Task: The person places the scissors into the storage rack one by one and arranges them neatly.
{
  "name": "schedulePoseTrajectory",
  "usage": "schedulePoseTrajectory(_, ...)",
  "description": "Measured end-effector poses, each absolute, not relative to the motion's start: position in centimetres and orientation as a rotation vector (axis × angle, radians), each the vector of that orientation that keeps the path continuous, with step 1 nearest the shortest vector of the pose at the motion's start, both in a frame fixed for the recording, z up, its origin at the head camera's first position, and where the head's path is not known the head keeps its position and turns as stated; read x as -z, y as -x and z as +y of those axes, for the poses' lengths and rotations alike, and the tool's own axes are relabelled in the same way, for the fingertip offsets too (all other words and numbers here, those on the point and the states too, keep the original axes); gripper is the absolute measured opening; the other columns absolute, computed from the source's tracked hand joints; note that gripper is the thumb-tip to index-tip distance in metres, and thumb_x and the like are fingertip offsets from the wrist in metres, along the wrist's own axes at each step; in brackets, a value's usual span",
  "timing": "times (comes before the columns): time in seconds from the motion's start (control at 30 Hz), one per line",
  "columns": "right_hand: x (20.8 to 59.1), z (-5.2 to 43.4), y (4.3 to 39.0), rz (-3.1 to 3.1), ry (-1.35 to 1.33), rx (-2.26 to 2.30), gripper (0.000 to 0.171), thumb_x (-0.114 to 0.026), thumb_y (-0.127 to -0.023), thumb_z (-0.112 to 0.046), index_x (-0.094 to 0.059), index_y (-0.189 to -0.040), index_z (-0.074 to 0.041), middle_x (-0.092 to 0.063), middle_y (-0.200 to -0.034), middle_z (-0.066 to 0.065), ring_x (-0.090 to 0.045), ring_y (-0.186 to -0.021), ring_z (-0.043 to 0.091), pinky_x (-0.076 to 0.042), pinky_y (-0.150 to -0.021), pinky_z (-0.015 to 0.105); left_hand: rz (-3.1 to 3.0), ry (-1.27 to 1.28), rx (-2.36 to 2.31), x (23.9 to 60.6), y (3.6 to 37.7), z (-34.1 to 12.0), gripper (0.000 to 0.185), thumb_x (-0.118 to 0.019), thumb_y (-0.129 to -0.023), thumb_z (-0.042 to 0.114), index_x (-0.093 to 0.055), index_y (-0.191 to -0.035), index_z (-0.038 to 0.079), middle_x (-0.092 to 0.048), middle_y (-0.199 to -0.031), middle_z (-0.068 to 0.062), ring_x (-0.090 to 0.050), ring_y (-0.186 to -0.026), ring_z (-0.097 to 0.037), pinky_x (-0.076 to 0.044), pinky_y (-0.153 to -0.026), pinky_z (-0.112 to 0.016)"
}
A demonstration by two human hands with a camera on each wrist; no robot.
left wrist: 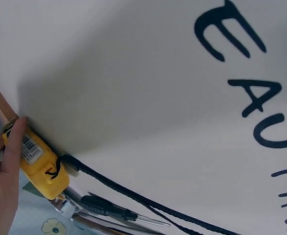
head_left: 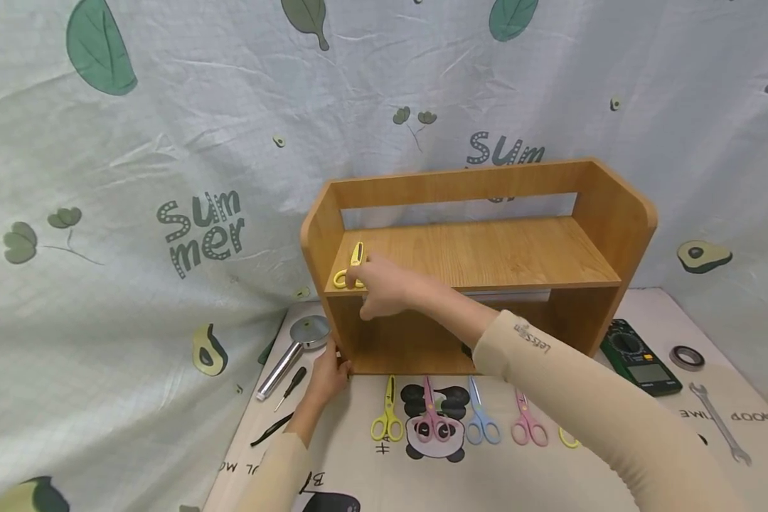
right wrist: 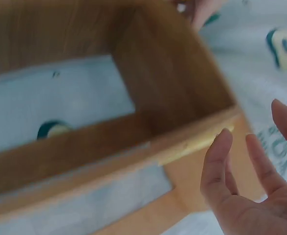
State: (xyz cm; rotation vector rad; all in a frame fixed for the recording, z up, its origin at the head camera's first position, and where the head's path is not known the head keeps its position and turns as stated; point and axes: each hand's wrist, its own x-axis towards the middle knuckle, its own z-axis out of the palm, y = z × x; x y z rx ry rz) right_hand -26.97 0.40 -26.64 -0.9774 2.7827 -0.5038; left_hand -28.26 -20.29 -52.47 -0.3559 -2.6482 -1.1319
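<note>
Above the left end of the wooden shelf's [head_left: 473, 249] upper board, my right hand [head_left: 387, 284] has its fingertips beside the handles of yellow scissors [head_left: 357, 257] lying there. In the right wrist view its thumb and fingers are spread apart, with nothing between them. Down at the shelf's lower left front corner, my left hand [head_left: 326, 377] grips a yellow tape measure [left wrist: 43, 171] with a barcode label. The thumb lies across its case, and a black cord [left wrist: 119, 188] trails from it. The head view hides the case behind the hand.
On the table's left lie a magnifying glass [head_left: 310, 331] and a screwdriver [head_left: 291, 387]. Several scissors, including a yellow pair [head_left: 387, 419] and a blue pair [head_left: 480, 419], lie before the shelf. A multimeter [head_left: 640, 359], black tape roll [head_left: 687, 357] and wrench [head_left: 720, 423] are right.
</note>
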Motion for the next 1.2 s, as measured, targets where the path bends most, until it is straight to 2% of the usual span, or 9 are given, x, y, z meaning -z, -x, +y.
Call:
schedulePoseTrajectory(0.1, 28.9, 1.3, 24.9, 2.741, 1.001, 0.54, 0.043, -0.077, -0.088, -0.009, -0.065, -0.129, -0.006, -0.053, -0.133, 0.019, -0.055, -0.108, 0.024, -0.053, -0.088, 0.036, -2.671, 0.335, 1.14, 52.6, 28.3, -20.3, 0.057, -0.06, -0.094, -0.014, -0.036, -0.145, -0.006, -0.061, -0.13, -0.039, -0.072, -0.107, -0.049, -0.065, -0.081, -0.048)
schedulePoseTrajectory(0.23, 32.5, 2.3, 23.1, 2.667, 0.907, 0.611, 0.038, -0.08, -0.087, -0.01, -0.067, -0.123, -0.011, -0.052, -0.124, 0.014, -0.057, -0.095, 0.02, -0.053, -0.078, 0.031, -2.676, 0.313, 1.138, 52.7, 28.3, -20.3, 0.059, -0.06, -0.094, -0.013, -0.035, -0.147, -0.006, -0.06, -0.132, -0.039, -0.072, -0.108, -0.049, -0.065, -0.082, -0.047)
schedulePoseTrajectory(0.4, 37.0, 2.3, 21.9, 2.606, 0.812, 0.655, 0.041, -0.084, -0.085, -0.013, -0.068, -0.123, -0.012, -0.054, -0.124, 0.012, -0.057, -0.092, 0.018, -0.054, -0.071, 0.027, -2.668, 0.312, 1.133, 52.8, 28.3, -20.2, 0.059, -0.061, -0.093, -0.013, -0.035, -0.146, -0.007, -0.06, -0.131, -0.039, -0.071, -0.108, -0.05, -0.065, -0.084, -0.049)
schedulePoseTrajectory(0.57, 40.4, 1.4, 20.7, 2.575, 0.76, 0.687, 0.039, -0.086, -0.082, -0.015, -0.069, -0.117, -0.014, -0.056, -0.12, 0.01, -0.057, -0.087, 0.014, -0.053, -0.063, 0.025, -2.672, 0.303, 1.117, 52.8, 28.2, -20.1, 0.059, -0.061, -0.094, -0.012, -0.035, -0.146, -0.006, -0.061, -0.131, -0.038, -0.071, -0.109, -0.05, -0.064, -0.086, -0.05)
schedulePoseTrajectory(0.83, 44.3, -0.2, 20.1, 2.616, 0.654, 0.652, 0.039, -0.084, -0.08, -0.013, -0.07, -0.116, -0.014, -0.058, -0.121, 0.014, -0.054, -0.086, 0.02, -0.046, -0.061, 0.029, -2.684, 0.283, 1.098, 52.6, 28.4, -20.0, 0.062, -0.06, -0.094, -0.012, -0.032, -0.149, -0.006, -0.061, -0.132, -0.038, -0.071, -0.109, -0.048, -0.064, -0.085, -0.05)
schedulePoseTrajectory(1.0, 46.2, -0.9, 20.2, 2.669, 0.542, 0.63, 0.038, -0.083, -0.078, -0.008, -0.071, -0.114, -0.015, -0.056, -0.119, 0.014, -0.051, -0.093, 0.026, -0.043, -0.064, 0.033, -2.68, 0.285, 1.109, 52.5, 28.2, -19.9, 0.06, -0.059, -0.094, -0.012, -0.033, -0.148, -0.007, -0.061, -0.131, -0.039, -0.071, -0.109, -0.049, -0.064, -0.087, -0.051)
schedulePoseTrajectory(1.2, 47.6, -1.6, 20.6, 2.676, 0.483, 0.672, 0.036, -0.083, -0.076, -0.006, -0.073, -0.11, -0.015, -0.055, -0.132, 0.023, -0.053, -0.099, 0.032, -0.045, -0.066, 0.036, -2.685, 0.263, 1.137, 52.4, 28.1, -19.8, 0.063, -0.059, -0.094, -0.012, -0.032, -0.15, -0.006, -0.059, -0.133, -0.04, -0.07, -0.111, -0.05, -0.063, -0.088, -0.051)
